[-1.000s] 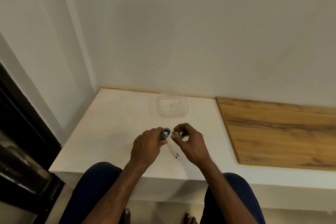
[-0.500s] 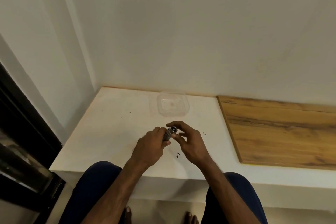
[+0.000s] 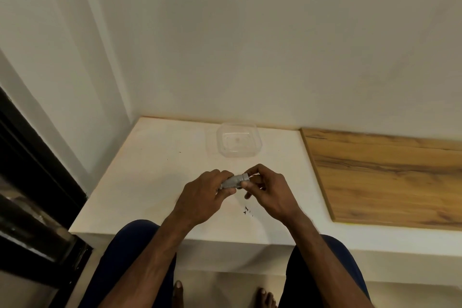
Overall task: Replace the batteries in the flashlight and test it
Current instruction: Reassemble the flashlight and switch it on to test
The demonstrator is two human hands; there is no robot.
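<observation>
Both hands, left point(image 3: 200, 195) and right point(image 3: 268, 190), grip the flashlight point(image 3: 233, 181) between them.

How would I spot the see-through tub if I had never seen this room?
Start at the white ledge in the wall corner. Near its back edge, left of the wooden board, sits a clear plastic tub. It is the only transparent thing there, square with rounded corners.
</observation>
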